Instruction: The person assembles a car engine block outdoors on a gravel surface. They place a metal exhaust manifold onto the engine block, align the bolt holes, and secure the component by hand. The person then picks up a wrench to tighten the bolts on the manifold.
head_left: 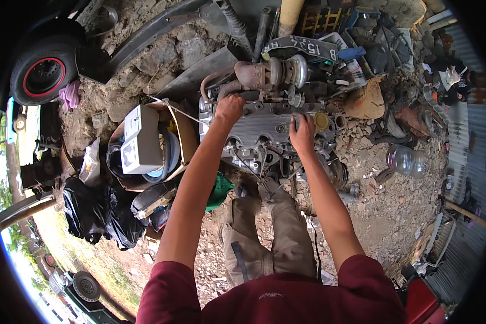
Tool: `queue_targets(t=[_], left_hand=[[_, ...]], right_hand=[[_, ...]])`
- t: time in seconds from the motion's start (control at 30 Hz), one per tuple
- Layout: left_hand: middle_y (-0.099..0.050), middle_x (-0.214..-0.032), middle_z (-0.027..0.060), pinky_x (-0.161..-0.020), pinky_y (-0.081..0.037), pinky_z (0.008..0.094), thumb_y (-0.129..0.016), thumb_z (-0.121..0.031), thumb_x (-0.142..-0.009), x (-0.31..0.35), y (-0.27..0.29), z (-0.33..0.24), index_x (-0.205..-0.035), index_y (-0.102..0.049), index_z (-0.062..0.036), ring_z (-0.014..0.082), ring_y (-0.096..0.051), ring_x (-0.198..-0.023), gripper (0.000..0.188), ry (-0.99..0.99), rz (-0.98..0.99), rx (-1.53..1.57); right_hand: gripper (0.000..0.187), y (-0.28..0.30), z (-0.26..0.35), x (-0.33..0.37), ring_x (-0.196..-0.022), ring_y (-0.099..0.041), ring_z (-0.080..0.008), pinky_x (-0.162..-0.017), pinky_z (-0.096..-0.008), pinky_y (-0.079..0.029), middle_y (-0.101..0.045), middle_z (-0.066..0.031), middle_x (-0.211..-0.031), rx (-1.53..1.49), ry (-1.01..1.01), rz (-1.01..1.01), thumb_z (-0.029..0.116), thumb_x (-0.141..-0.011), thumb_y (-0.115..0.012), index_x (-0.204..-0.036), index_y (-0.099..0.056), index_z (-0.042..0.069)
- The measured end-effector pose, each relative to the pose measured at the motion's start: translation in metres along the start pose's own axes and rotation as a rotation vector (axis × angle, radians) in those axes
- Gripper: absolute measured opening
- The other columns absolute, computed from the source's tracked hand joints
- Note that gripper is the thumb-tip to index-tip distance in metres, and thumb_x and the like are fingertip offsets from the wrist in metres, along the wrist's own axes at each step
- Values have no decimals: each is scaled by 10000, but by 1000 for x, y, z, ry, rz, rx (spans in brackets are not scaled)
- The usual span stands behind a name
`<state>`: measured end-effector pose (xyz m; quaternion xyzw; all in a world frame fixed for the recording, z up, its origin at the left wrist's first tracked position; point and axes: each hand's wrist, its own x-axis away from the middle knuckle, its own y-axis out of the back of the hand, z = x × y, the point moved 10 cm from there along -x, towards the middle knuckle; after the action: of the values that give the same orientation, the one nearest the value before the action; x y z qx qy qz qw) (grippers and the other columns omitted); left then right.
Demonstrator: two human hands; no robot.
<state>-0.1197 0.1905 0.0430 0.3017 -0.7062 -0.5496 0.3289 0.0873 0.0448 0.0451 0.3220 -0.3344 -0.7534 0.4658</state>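
Observation:
In front of me sits an engine with a ribbed grey metal valve cover (248,128). My left hand (229,109) is closed at the cover's far left edge, beside a rusty pipe; whatever its fingers grip is hidden. On the right part of the cover rests my right hand (302,132), fingers bent around something small and dark that I cannot make out. Just right of that hand is a yellowish round cap (322,121). Behind the cover stands a turbocharger (297,71) joined to a rusty brown elbow (250,74).
Left of the engine, a cardboard box (186,127) holds a grey-white case (141,139), with black plastic bags (86,208) nearer me. A clear plastic jug (406,161) lies on rubble at the right. Crates and scrap pile up behind; a tire (46,65) stands far left.

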Motion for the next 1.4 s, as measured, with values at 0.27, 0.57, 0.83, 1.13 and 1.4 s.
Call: queue_targets(t=[0.27, 0.57, 0.83, 1.13, 1.4], left_hand=[[-666, -974, 182, -815, -517, 499, -540, -137, -871, -34, -49, 14, -972, -686, -81, 383, -655, -932, 186, -18, 58, 140], [-642, -978, 111, -893, -474, 402, -615, -151, -794, -34, -32, 1, -903, -693, -101, 280, -620, -1009, 142, -125, -24, 3], [-638, -1059, 93, -868, -466, 374, -516, -180, -921, -42, -40, -10, -899, -703, -105, 238, -589, -1072, 202, -122, 158, -144], [-695, -952, 106, -777, -535, 393, -522, -146, -915, -57, -29, -28, -871, -715, -94, 271, -667, -971, 204, -26, 296, -77], [-666, -966, 76, -745, -481, 402, -566, -154, -893, -49, -32, -45, -859, -727, -116, 264, -617, -967, 168, -107, 179, -153]], right_hand=[[255, -37, -11, -1, -1151, -499, -349, -964, -542, -344, -546, -115, -1174, 96, -166, -148, 262, -914, -586, -1107, -612, 97], [220, -36, 3, -8, -1147, -505, -343, -993, -516, -336, -581, -124, -1104, 286, -151, -159, 231, -902, -540, -1053, -611, 88], [242, -37, 5, -7, -1145, -502, -348, -1012, -516, -330, -582, -125, -1096, 265, -156, -156, 235, -897, -520, -1069, -620, 98], [251, -34, 5, -10, -1166, -490, -328, -1014, -497, -322, -580, -101, -1145, 261, -162, -153, 230, -877, -535, -1081, -615, 108], [265, -36, 4, -11, -1168, -489, -330, -1029, -499, -310, -576, -105, -1153, 267, -174, -138, 218, -870, -523, -1090, -615, 103]])
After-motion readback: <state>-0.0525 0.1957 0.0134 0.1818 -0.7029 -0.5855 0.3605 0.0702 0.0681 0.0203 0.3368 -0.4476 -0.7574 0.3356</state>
